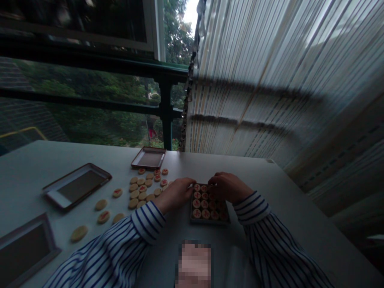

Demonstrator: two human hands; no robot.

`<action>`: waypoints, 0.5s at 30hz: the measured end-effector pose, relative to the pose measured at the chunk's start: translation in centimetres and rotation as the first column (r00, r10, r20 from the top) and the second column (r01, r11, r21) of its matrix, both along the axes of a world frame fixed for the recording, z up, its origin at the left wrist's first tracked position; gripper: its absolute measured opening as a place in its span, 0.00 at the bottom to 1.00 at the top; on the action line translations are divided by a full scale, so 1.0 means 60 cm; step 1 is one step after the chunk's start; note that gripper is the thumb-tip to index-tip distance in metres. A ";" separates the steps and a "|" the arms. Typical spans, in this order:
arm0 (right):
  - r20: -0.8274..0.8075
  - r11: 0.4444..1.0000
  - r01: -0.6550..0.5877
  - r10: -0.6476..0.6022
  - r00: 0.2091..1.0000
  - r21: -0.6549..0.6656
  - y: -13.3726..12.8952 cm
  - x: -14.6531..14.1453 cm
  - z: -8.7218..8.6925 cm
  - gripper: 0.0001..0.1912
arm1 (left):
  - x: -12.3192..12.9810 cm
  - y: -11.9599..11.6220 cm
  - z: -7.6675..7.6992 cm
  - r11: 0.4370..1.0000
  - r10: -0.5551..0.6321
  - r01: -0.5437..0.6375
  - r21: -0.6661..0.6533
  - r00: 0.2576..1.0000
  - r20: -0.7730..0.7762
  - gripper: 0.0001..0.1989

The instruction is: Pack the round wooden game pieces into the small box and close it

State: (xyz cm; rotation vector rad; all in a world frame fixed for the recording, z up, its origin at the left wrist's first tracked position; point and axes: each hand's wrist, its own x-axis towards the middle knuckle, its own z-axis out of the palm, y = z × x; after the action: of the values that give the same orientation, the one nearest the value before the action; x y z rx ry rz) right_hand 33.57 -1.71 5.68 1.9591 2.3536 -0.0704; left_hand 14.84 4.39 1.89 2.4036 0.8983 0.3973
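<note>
A small square box (210, 221) holds rows of round Chinese chess pieces (205, 203) with red characters facing up. At its upper left corner, the fingers of my left hand (177, 195) are closed on the edge. My right hand (231, 187) is over the upper right part, its fingers bent down and pressed together. The fingertips hide several pieces there, and what they hold, if anything, is hidden. Left of my left hand lies a loose group of wooden pieces (142, 196), some showing red characters, others plain side up.
Shallow lids or trays lie at the back (149, 157), at the left (78, 186) and at the near left (28, 250). Scattered pieces (101, 205) lie between them and my left sleeve. A string curtain (240, 100) and window railing (166, 108) stand behind the white table (258, 172).
</note>
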 end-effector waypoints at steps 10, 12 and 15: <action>0.051 0.999 -0.042 0.042 0.998 -0.009 -0.003 -0.022 0.003 0.14 | 0.001 0.003 -0.002 1.000 -0.005 0.005 -0.023 1.000 0.009 0.18; 0.054 0.999 -0.046 0.046 0.997 -0.011 -0.003 -0.024 0.004 0.13 | 0.000 0.003 -0.003 1.000 -0.004 0.004 -0.017 1.000 0.012 0.18; 0.050 0.999 -0.050 0.050 0.998 -0.009 -0.003 -0.024 0.002 0.13 | -0.001 0.001 -0.002 1.000 -0.007 0.007 0.002 1.000 0.023 0.18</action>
State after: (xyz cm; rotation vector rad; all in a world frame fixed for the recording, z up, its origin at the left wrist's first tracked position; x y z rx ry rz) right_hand 32.14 -1.86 5.79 1.8750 2.3656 -0.0272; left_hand 14.78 4.46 1.75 2.3988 0.8792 0.4226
